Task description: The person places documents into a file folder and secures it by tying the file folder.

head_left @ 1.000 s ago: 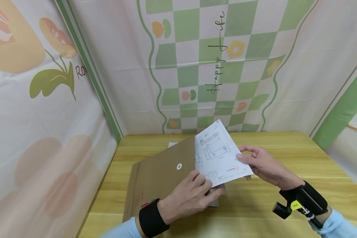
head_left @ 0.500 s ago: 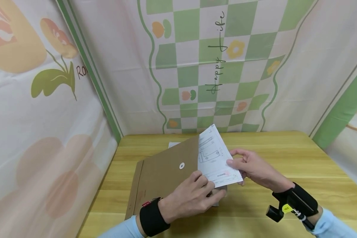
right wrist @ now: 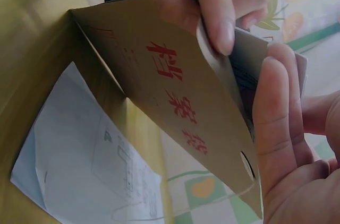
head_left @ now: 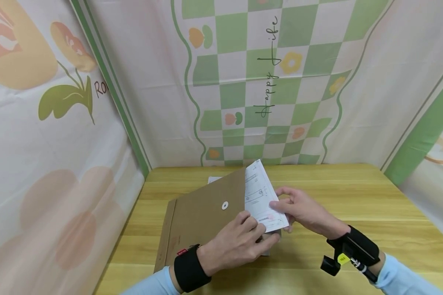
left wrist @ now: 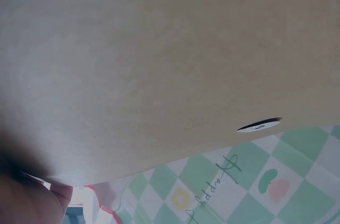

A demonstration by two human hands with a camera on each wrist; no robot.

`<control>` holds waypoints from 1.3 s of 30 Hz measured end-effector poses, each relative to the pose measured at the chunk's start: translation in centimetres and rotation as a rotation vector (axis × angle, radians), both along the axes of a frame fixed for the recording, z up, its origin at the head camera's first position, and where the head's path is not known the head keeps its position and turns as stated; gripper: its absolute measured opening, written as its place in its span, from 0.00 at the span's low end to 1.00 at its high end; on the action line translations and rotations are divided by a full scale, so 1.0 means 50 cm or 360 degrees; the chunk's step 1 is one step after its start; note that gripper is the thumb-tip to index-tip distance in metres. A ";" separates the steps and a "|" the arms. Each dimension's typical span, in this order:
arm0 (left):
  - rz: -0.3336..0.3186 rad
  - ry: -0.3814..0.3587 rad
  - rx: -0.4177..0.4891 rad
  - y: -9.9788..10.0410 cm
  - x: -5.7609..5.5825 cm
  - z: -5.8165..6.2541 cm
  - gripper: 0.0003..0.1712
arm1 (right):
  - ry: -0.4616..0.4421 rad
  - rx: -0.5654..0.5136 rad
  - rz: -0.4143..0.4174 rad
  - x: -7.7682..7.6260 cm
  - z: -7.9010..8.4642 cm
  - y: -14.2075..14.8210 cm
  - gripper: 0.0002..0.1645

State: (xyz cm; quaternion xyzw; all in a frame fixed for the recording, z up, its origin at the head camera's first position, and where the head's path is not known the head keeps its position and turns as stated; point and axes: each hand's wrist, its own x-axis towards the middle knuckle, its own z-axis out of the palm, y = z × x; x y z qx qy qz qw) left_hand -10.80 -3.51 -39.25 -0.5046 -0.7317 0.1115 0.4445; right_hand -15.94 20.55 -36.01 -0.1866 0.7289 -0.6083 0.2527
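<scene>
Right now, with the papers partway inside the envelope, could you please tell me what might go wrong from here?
The papers stick out of the envelope, so an edge might catch on the opening and crease. The left hand holds the edge of that opening; if it slips, the envelope could tip or close against the papers. More paper lies on the table beneath the tilted envelope, and might get pushed or creased.
</scene>
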 end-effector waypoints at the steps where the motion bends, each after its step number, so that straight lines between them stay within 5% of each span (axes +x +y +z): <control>1: 0.0000 -0.0001 0.0003 0.000 0.000 0.000 0.15 | 0.0007 -0.0004 0.0008 0.000 -0.001 -0.003 0.32; 11: -0.0029 0.0023 0.0035 0.000 -0.003 -0.006 0.16 | 0.0012 0.0026 0.0047 -0.003 -0.004 -0.027 0.25; 21: -0.0074 0.0072 0.0086 -0.005 -0.008 -0.016 0.16 | -0.0012 0.0077 0.0235 -0.023 0.000 -0.003 0.20; 28: -0.0059 0.0062 0.0063 -0.007 -0.008 -0.012 0.14 | -0.0001 0.0157 0.0201 -0.023 0.001 -0.015 0.20; 39: -0.0072 0.0091 0.0047 -0.003 -0.006 -0.019 0.17 | 0.0283 0.0482 0.0259 -0.025 0.015 -0.042 0.14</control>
